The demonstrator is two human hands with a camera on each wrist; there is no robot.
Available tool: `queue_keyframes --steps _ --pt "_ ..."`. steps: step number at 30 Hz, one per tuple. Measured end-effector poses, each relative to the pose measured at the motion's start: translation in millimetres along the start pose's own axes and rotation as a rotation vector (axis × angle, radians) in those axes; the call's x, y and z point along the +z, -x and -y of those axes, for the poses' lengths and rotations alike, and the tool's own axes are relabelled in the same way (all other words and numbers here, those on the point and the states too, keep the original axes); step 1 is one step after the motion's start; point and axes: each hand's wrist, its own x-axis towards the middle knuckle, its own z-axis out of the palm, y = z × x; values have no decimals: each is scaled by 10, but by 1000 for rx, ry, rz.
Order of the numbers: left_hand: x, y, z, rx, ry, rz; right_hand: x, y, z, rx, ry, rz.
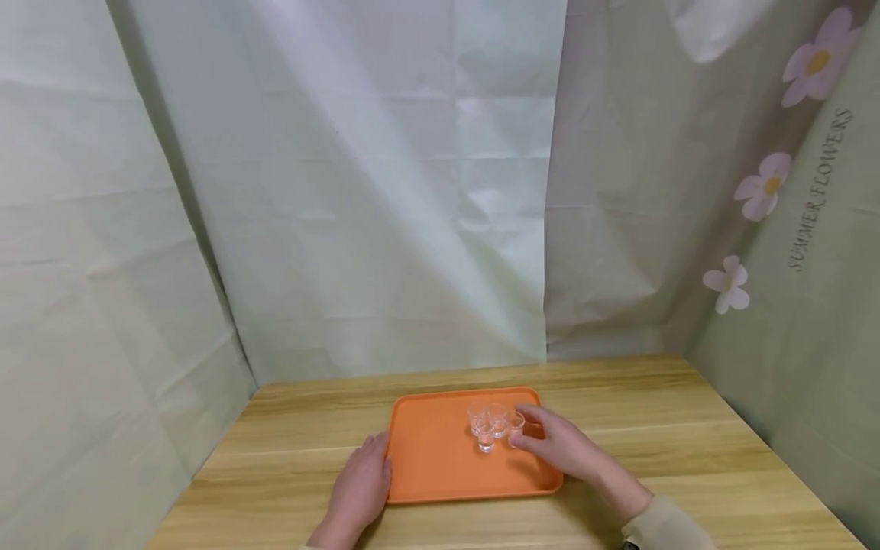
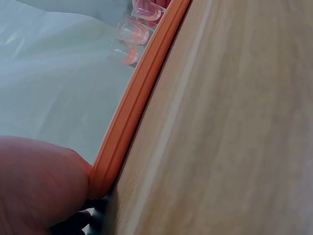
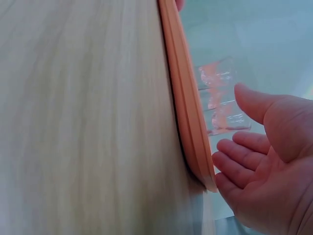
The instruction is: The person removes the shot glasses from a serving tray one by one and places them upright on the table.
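The right grip (image 1: 565,447) is spread, 1 clear glass (image 1: 517,428) standing between thumb and fingers.

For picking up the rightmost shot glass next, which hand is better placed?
Probably the right hand: it is close beside the rightmost shot glass and turned toward it. The left hand is at the left edge of the orange tray, farther from that glass.

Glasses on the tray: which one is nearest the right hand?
The rightmost glass in the head view. It alone shows between the right hand's thumb and fingertips; the other three cluster to its left.
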Motion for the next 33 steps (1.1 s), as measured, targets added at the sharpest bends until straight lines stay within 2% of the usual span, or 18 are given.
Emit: queue_keyframes --steps 12,20,27,33 --pt "-18 -16 -13 -15 0 23 30 -104 -7 50 -73 -72" --pt "-10 -1 -22 -30 5 30 39 -117 4 46 -60 -74" --pt "3 3 -13 -12 -6 17 36 -113 17 39 -54 -76" --pt "-14 -6 -21 -20 -1 30 28 -112 17 33 -50 -72"
